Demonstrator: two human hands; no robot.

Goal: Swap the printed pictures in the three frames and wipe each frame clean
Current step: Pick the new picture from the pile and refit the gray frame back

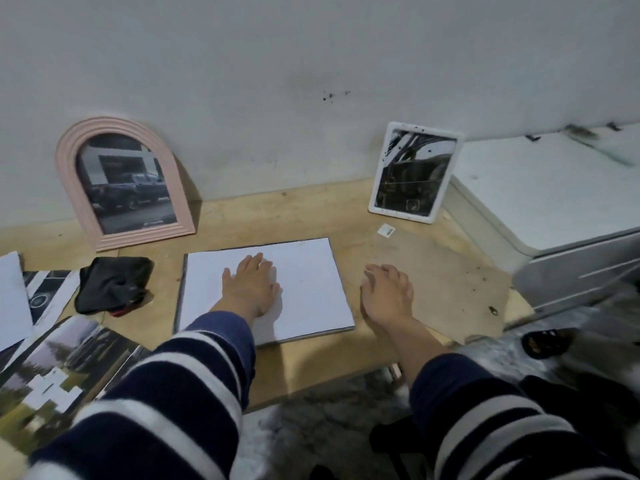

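Judging by the layout, two frames seem filled: the pink frame upper left, the white frame upper right. The third frame is pressed flat at centre under the open left hand; the right hand is spread open on a brown board. The cloth is left unused.

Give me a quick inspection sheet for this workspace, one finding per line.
Surface: wooden board, scuffed.
Job's things: pink arched frame and white frame lean on the wall, both with pictures; white sheet lies flat; loose prints at left.
Clutter: black cloth, brown backing board, small sticker.
Grippers: left hand flat on the sheet; right hand on the backing board; both empty.
Cables: nothing seen.
Surroundings: stained wall, white appliance at right.
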